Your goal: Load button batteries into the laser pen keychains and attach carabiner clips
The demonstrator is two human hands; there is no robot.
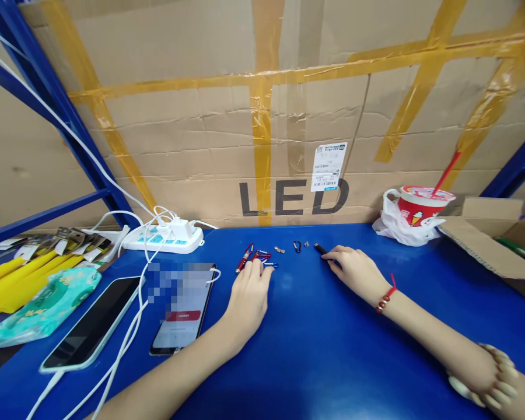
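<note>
Right hand [359, 270] pinches a slim black cylinder [320, 249], left hand [249, 293] curls over glossy red tubes [243, 262], grip impossible to tell!

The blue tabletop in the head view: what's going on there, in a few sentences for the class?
A person is handling small items on the blue tabletop. The right hand holds a small black cylinder at one end. The left hand is at a cluster of red and blue clip-ended pieces; its grip is hidden. Between the hands lie small round discs, a black clip and a tiny metal piece.
</note>
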